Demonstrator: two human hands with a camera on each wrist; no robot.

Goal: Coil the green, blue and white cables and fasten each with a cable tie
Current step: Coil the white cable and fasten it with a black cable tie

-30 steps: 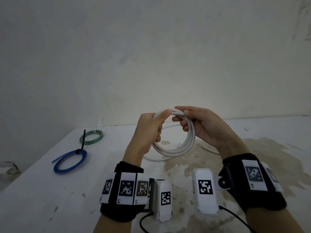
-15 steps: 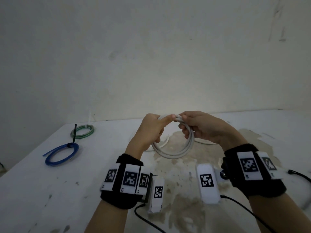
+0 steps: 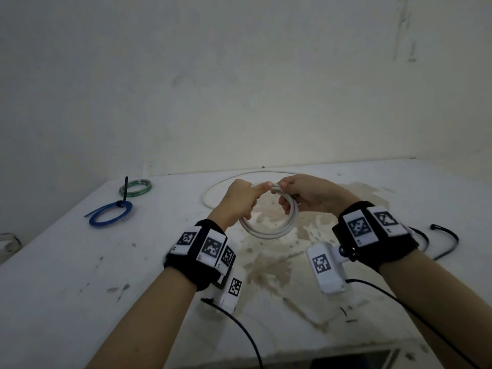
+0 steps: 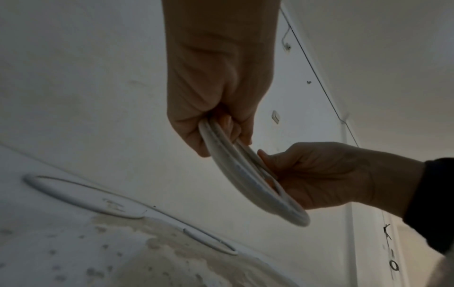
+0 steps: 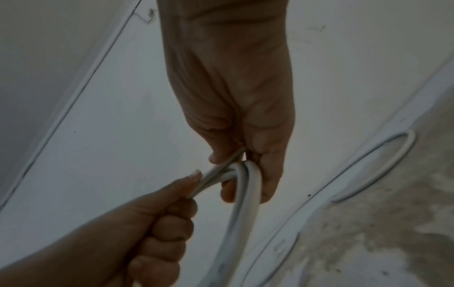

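The white cable (image 3: pixel 266 233) hangs as a small coil of several turns above the stained table (image 3: pixel 80 275). My left hand (image 3: pixel 255 190) pinches the top of the coil, thumb on top. My right hand (image 3: pixel 282 190) grips the same top part right beside it. In the left wrist view the coil (image 4: pixel 245 174) runs from my left hand (image 4: pixel 216 126) down past the right hand (image 4: pixel 319 174). In the right wrist view the strands (image 5: pixel 243 194) pass under my right hand (image 5: pixel 240 155). The loose tail (image 3: pixel 210 190) lies in an arc on the table behind.
At the far left lie a green coil (image 3: pixel 135 187) and a blue coil (image 3: pixel 110 217), each bound with a black tie. A black cable tie (image 3: pixel 447 235) lies to the right of my right wrist. The wall stands close behind the table.
Both hands have sunk lower over the table with the white coil. Their grips have drawn together at the top of the coil.
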